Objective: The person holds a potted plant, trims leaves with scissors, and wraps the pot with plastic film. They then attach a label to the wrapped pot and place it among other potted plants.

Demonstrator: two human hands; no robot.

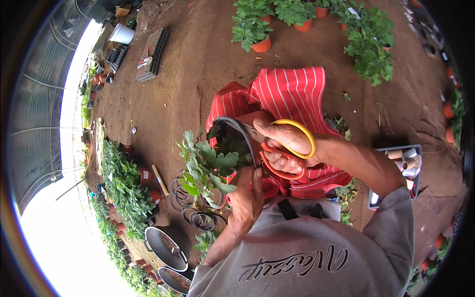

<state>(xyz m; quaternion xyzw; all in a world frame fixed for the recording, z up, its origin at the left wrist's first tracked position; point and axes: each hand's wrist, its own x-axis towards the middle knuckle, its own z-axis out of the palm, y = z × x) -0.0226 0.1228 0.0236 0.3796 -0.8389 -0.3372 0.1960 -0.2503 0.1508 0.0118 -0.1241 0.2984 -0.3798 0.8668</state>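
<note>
Resting in my lap over red striped cloth (289,89) is a tilted dark-rimmed plant pot (233,120) with a leafy green plant (213,156) at its mouth. My left hand (246,193) grips the pot's lower rim, close to the leaves. In my right hand (287,148) are large scissors (297,128) with one yellow and one red handle loop. Their metal blades lie against the pot's side; the tips are hidden behind the rim.
Several wire rings (202,221) and a bundle of sticks (160,180) lie on the soil floor, near black tubs (167,247). Potted plants (259,35) stand ahead. A crate (417,170) with rolls sits at the right; a black tray (159,52) lies ahead left.
</note>
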